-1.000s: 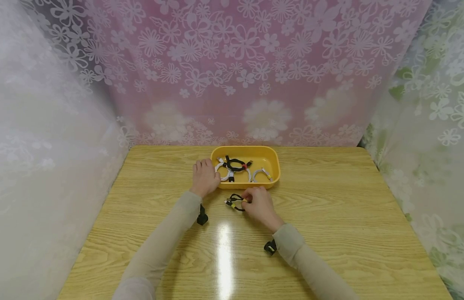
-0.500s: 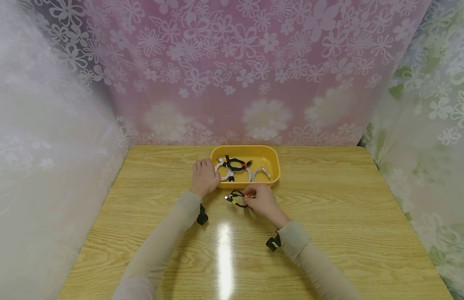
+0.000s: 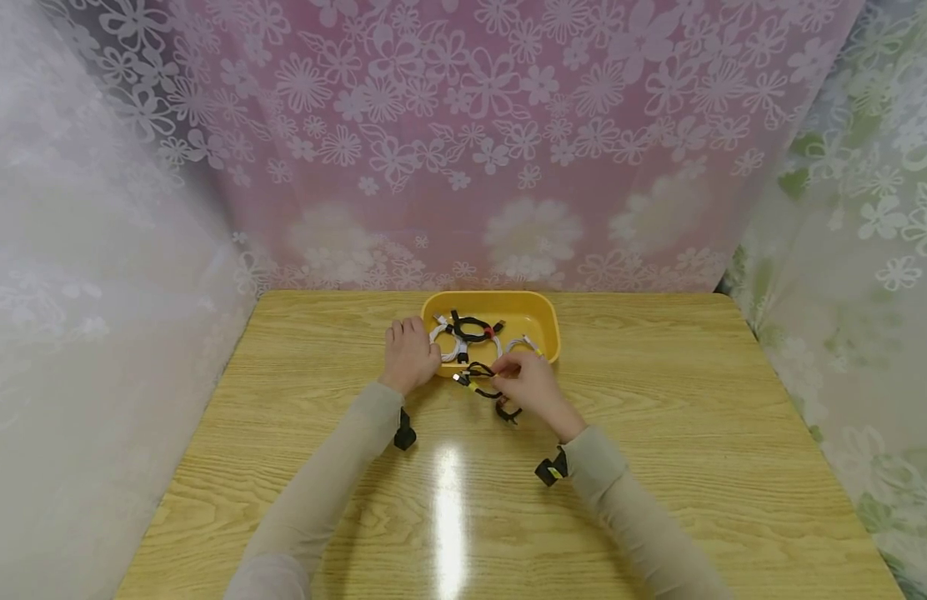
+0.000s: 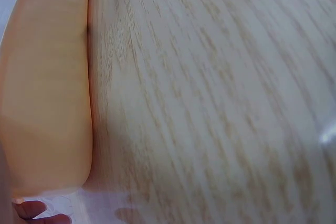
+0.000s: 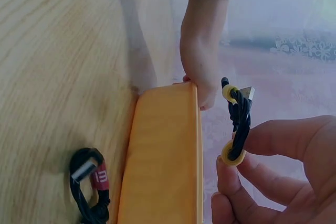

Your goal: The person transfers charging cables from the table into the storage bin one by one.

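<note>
My left hand (image 3: 411, 358) holds the left end of a yellow plastic bin (image 3: 549, 354), thumb at its front corner. In the left wrist view the bin's side (image 4: 47, 93) fills the left, with fingertips (image 4: 31, 211) below it. My right hand (image 3: 534, 387) pinches a coiled black USB cable (image 3: 488, 393), raised by the bin's front rim. Yellow ties (image 5: 232, 153) bind that coil in the right wrist view, and a metal plug shows. Another black cable coil (image 5: 86, 187) with a red tie lies on the table in front of the bin.
Inside the bin lie a black cable (image 3: 471, 336) with a red tie, a white cable coil (image 3: 443, 343) and a white cable with a yellow tie (image 3: 519, 342), partly behind my right hand. The wooden table (image 3: 658, 375) ends at a flowered pink curtain (image 3: 463, 167).
My right hand has lifted the yellow-tied black cable up and away toward the bin's front rim. The red-tied black coil on the table has come into sight beneath it. My left hand stays put.
</note>
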### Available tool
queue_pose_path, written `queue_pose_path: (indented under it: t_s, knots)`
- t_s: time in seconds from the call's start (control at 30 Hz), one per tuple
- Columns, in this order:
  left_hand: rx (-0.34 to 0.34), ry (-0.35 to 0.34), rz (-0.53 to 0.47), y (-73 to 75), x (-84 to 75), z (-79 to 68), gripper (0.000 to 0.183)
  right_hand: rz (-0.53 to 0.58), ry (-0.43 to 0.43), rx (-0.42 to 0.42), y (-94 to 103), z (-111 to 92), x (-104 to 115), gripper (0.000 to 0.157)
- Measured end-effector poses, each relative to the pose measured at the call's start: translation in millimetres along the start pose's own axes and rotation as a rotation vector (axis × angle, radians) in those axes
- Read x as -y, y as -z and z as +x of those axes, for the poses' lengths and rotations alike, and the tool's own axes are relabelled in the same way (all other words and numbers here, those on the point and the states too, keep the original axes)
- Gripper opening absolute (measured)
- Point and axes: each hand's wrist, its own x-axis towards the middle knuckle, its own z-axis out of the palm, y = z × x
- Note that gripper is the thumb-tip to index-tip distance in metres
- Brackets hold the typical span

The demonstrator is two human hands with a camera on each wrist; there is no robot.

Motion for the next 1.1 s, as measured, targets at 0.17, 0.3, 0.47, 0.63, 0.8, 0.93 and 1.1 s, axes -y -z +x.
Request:
queue_pose_path:
  t_s: [0.17,0.3,0.47,0.63,0.8,0.93,1.1]
  knots:
    - [0.005,0.001,-0.004,-0.4,0.5,0.7,0.038,0.011,-0.007,-0.008,5.8,5.9,-0.5,0.013]
    - [0.015,0.007,0.000,-1.1,1.5,1.4,0.038,0.028,-0.013,-0.005,8.7,12.2,-3.5,0.013]
    - [0.012,0.008,-0.001,-1.8,2.5,2.0,0.034,0.032,-0.043,-0.002,10.7,21.1,-9.3,0.013]
    - [0.002,0.004,0.000,-2.4,2.2,2.2,0.033,0.034,-0.060,-0.005,14.0,30.1,-14.6,0.015]
    - [0.008,0.006,0.004,-2.8,2.1,2.3,0.033,0.025,-0.083,-0.025,18.2,41.4,-18.8,0.017]
    - [0.014,0.006,-0.003,-1.7,2.1,1.8,0.035,0.019,-0.115,-0.042,19.7,53.4,-24.1,0.018]
    - [0.017,0.007,-0.004,-0.3,1.3,1.1,0.035,0.044,-0.141,-0.056,20.6,67.6,-31.0,0.019]
